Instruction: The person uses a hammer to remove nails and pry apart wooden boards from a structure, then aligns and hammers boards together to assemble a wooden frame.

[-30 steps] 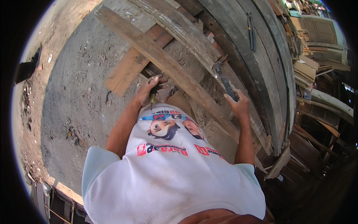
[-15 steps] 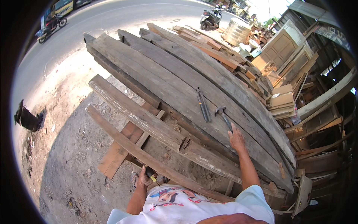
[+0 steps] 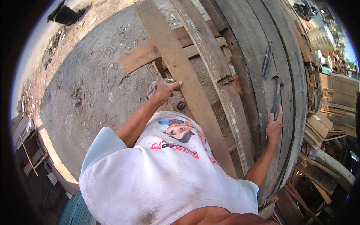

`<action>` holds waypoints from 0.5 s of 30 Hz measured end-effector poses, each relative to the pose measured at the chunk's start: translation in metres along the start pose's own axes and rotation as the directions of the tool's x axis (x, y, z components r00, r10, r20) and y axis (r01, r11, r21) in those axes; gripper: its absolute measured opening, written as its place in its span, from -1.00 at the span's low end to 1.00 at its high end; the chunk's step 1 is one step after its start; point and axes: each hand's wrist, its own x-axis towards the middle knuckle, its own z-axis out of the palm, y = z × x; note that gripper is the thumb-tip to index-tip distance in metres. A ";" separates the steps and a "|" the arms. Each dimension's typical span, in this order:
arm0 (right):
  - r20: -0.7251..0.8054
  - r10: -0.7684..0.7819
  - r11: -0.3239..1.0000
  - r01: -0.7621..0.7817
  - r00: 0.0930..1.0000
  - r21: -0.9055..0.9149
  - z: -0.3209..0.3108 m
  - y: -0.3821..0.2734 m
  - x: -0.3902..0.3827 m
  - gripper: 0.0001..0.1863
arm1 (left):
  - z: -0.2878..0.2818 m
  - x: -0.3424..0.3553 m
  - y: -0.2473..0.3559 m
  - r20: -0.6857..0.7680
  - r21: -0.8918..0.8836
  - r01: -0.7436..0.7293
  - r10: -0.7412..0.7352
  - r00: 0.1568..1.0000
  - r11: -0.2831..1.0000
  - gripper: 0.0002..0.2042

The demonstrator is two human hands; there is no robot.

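My right hand is closed round the dark handle of a claw hammer. Its head points away from me, over the grey weathered beams. Farther along the same beams lie pincers with dark grips. In my left hand is a small black and yellow tape measure, mostly covered by the fingers. The thumb of that hand touches the left edge of a narrow brown plank, which runs from the far ground back beside my body.
A worn, split beam lies between the plank and the grey beams. A short board crosses under the plank. Stacked timber and door panels stand at the right. A dark bucket-like object sits at the far left.
My view has swung down and to the right, so the beams now appear farther right. The right hand has gone from touching the hammer's handle end to gripping it. The left hand now meets the plank's edge.
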 end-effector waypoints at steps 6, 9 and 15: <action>0.250 -0.003 0.631 -0.192 0.968 0.751 -0.044 -0.017 0.003 -0.51 | -0.017 0.000 -0.012 -0.001 0.049 -0.019 0.019 1.000 0.999 -0.49; 0.049 -0.220 0.248 0.007 0.974 0.969 -0.077 -0.067 -0.020 -0.30 | -0.021 -0.010 -0.011 0.017 -0.038 -0.019 0.020 1.000 0.999 -0.49; 0.192 -0.283 0.469 -0.039 0.940 0.882 -0.085 -0.153 -0.036 -0.42 | -0.068 -0.023 -0.008 -0.125 0.214 -0.095 0.124 0.984 0.972 -0.37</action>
